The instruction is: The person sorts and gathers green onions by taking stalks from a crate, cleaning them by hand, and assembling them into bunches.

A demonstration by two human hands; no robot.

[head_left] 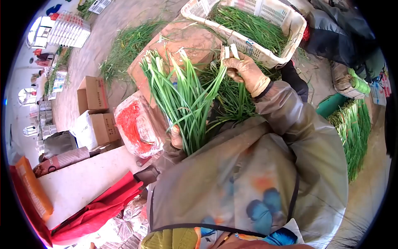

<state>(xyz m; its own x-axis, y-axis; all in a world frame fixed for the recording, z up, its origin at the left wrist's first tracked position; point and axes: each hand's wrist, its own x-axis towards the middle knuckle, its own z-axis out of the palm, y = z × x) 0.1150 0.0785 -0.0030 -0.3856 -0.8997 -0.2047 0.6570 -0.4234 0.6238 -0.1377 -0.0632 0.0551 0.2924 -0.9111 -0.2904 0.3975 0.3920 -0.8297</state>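
My left hand (176, 137) is wrapped round the lower side of a large bunch of green leafy stalks (180, 95), mostly hidden behind the leaves. The bunch's pale ends point up and away from me. My right hand (246, 72), in a tan glove, is closed on a few stalks (227, 62) whose white ends stick up above the fingers. Their green leaves run down toward the bunch. Beneath my right hand lie more loose green stalks (236, 99).
A white crate (300, 39) of stalks stands beyond my right hand. Red strings (132, 124) lie on a white pack at left, near cardboard boxes (93, 95). Tied-looking greens (352, 133) stand at right. A person in dark clothing (336, 33) is at the upper right.
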